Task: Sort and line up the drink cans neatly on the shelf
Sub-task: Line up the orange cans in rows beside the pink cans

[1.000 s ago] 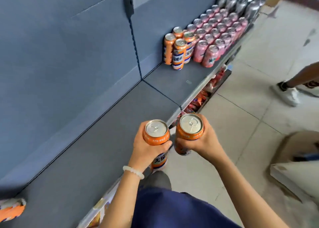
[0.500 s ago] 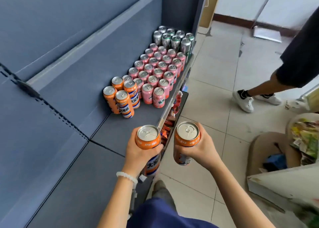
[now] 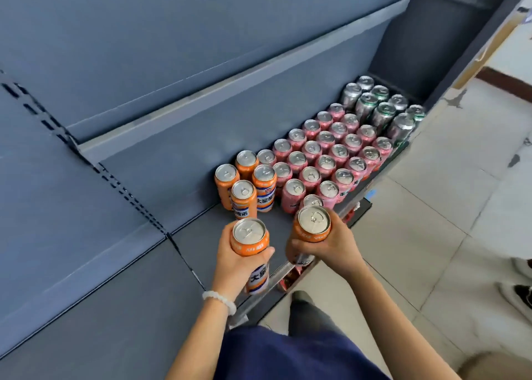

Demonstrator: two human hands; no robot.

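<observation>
Clasped upright: one orange can [image 3: 250, 243] in left hand [image 3: 233, 267], another orange can [image 3: 313, 226] in right hand [image 3: 334, 246], above shelf [image 3: 190, 244] front edge, near shelved orange cans [image 3: 244, 191]. Blue-white label band, large Chinese characters, partly covered.

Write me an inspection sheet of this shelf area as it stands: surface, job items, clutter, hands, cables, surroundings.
Surface: grey shelf, bare this side of the cans.
Job's things: four orange cans standing in a loose cluster on the shelf; pink cans in rows beyond them; silver-and-green cans at the far end.
Clutter: nothing seen on the shelf; red packets show on the lower shelf.
Grippers: left hand holds an upright orange can; right hand holds another orange can; both above the shelf's front edge.
Cables: nothing seen.
Surroundings: tiled floor to the right; grey back panel; white beaded bracelet on the left wrist.
</observation>
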